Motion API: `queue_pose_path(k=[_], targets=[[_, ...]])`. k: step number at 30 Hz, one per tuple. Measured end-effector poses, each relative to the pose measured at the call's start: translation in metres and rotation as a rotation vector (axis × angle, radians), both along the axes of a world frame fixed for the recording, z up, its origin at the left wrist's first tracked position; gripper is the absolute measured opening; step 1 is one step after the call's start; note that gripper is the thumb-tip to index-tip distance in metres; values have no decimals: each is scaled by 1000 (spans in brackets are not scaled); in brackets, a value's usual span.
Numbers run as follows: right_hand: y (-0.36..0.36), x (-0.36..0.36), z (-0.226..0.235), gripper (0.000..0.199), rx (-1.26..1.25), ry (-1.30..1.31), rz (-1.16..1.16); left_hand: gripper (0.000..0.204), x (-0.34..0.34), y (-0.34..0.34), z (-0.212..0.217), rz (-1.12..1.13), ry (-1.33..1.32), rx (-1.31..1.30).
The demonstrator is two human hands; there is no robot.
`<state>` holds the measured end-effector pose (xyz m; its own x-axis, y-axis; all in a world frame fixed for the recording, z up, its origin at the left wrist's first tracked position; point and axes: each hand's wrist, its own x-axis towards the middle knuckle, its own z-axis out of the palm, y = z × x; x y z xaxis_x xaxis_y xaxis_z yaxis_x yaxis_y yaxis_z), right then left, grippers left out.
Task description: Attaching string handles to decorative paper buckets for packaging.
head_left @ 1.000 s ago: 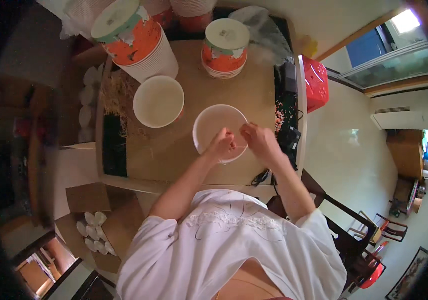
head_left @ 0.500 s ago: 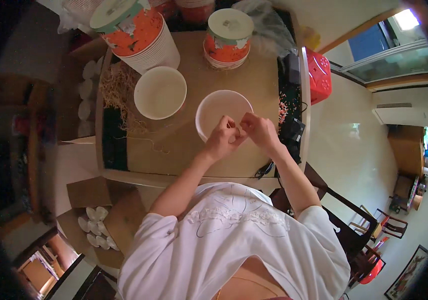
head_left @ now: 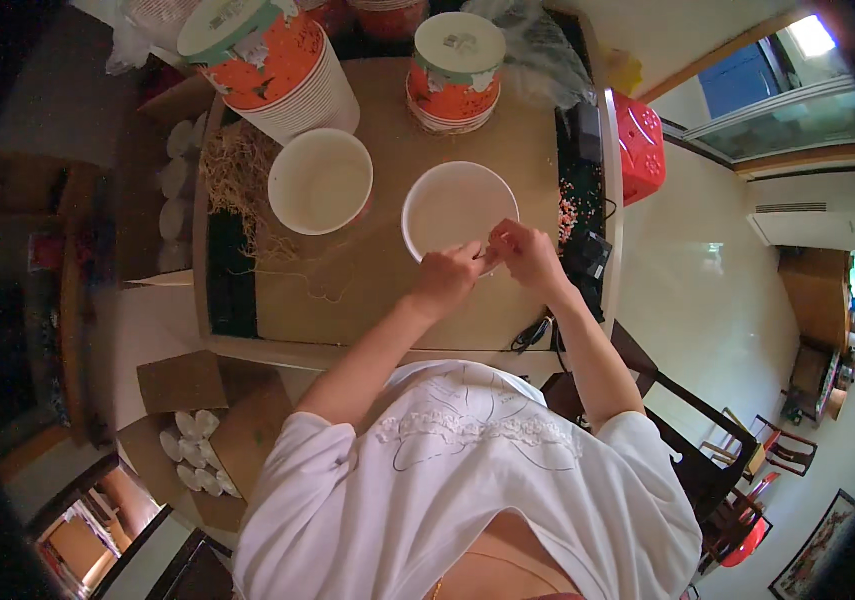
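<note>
1. The white paper bowl [head_left: 456, 208] stands open side up on the brown table [head_left: 388, 290], right in front of the person, with a second open bowl [head_left: 320, 181] just to its left.
2. Both hands meet at the bowl's near rim. The left hand [head_left: 445, 280] is closed with its fingertips pinched at the rim, and the right hand [head_left: 526, 253] is curled and pinched the same way just beside it. Whether some small thing sits between the fingers is too small to tell.
3. The bowl looks light and thin-walled, likely to dent under a hard squeeze and to slide on the smooth top. The rolled rim seems the stiffest place to hold.
4. Count: two open bowls, and two lidded stacks of orange-patterned tubs, one at back left [head_left: 273, 62], one at back centre [head_left: 456, 72].
5. One tangle of straw-like filling [head_left: 238, 175] lies at the table's left edge. One red basket [head_left: 641, 145] sits to the right.
6. A cardboard box [head_left: 210, 430] on the floor holds several white lids, too small to count.
</note>
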<state>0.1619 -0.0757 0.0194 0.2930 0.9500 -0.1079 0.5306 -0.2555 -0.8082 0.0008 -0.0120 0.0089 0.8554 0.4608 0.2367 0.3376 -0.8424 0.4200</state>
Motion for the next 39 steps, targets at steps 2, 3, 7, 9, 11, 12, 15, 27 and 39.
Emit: queue_pose_path(k=[2, 3, 7, 9, 11, 12, 15, 27, 39], targets=[[0, 0, 1, 9, 1, 11, 9, 14, 0, 2, -1, -25, 23, -20], [1, -1, 2, 8, -16, -15, 2, 14, 1, 1, -2, -22, 23, -20], [-1, -3, 1, 8, 64, -94, -2, 13, 8, 2, 1, 28, 160, -73], [-3, -3, 3, 9, 29, -42, -17, 13, 10, 3, 4, 29, 159, -102], [-6, -4, 4, 10, -7, 10, -30, 15, 10, 4, 5, 103, -108, -260], [-7, -6, 5, 10, 1, 3, -43, 15, 9, 5, 4, 105, -109, -261], [-10, -13, 9, 11, 90, 20, -56, 17, 10, 7, -4, 160, -165, -537], [-26, -17, -9, 9, 77, 699, -184, 12, 9, 16, -1, 114, -108, -1075], [-29, -43, -20, 13, 235, 239, -317, 14, 13, 27, -13, 388, -175, -1840]])
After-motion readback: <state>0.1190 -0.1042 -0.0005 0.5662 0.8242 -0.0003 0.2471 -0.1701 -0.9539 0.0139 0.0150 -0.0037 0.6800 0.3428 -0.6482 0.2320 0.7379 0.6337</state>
